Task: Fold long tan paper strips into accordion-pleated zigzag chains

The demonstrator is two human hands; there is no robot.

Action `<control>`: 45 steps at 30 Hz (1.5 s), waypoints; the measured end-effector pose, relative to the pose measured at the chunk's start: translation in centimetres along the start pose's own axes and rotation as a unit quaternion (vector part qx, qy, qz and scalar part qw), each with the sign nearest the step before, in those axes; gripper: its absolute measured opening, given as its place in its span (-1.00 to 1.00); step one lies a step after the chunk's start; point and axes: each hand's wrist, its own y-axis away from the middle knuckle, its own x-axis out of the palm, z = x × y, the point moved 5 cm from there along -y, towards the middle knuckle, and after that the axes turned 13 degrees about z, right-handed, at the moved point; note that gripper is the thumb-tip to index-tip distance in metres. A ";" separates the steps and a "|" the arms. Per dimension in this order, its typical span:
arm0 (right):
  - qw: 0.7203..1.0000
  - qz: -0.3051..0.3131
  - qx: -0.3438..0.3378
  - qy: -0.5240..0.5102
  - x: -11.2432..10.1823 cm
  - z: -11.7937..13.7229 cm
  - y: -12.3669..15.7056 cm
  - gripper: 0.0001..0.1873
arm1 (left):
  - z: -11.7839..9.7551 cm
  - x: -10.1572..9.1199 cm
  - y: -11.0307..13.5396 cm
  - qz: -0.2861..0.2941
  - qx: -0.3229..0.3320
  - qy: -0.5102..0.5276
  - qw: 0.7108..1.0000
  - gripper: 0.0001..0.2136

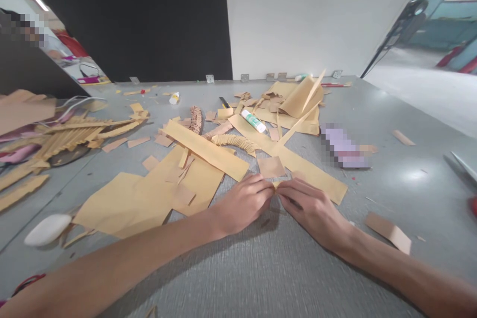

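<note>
Yellow paper, a tiny bit of it, shows between your fingertips just below the middle of the frame. Your left hand [248,201] comes in from the lower left and pinches that yellow piece [276,186] from one side; your right hand [311,203] reaches in from the lower right and nips it from the other. Your fingers hide most of it, so its full shape you cannot tell. Both wrists sit low over the grey surface [238,278].

Right above your fingertips lies a brown square [271,167], overlapping a long strip [316,174] that slants down to the right. Up and left of your left hand, a broad strip [206,149] lies across the yellow sheets [122,198]. And look at the centre: a curved yellow chain [236,142] of tight folds, a brown chain [196,119] up to its left, and a glue stick [253,121] lying on its side just above. The cutter [224,103] is a little higher, among brown scraps.

Out on your right, a blurred purple object [345,146]; lower right, a creased brown piece [389,232]. Far lower left, you have a rounded white object [47,229]. Behind it all, a black panel [149,20] meets a white panel [316,20] at the top.
</note>
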 end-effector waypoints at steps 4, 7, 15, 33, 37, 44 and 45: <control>1.000 0.009 0.000 0.000 0.0 -0.1 -0.1 -0.75 | -0.1 -0.2 0.0 -0.011 0.000 0.000 1.000 -0.76; 1.000 0.006 0.003 -0.008 0.3 -0.2 0.0 -0.75 | -0.1 -0.1 0.1 -0.015 -0.001 -0.008 1.000 -0.76; 0.994 -0.029 0.054 0.096 0.7 -0.8 1.4 -0.54 | 0.0 0.0 0.1 0.010 -0.010 -0.021 1.000 -0.84; 0.944 0.046 0.109 0.308 1.6 0.8 1.9 -0.39 | 0.3 -0.4 -0.1 -0.020 -0.006 0.050 0.999 -0.83; 0.982 -0.007 0.103 0.160 1.2 0.0 1.4 -0.71 | 0.9 -0.7 -0.1 -0.037 -0.013 0.124 0.991 -0.80; 0.995 -0.022 0.090 -0.046 0.4 -1.0 0.8 -0.83 | 1.8 -0.8 0.4 -0.076 -0.082 0.182 0.977 -0.76; 0.993 -0.029 0.097 -0.064 0.3 -1.2 0.8 -0.82 | 1.7 -0.8 0.4 -0.074 -0.087 0.193 0.975 -0.77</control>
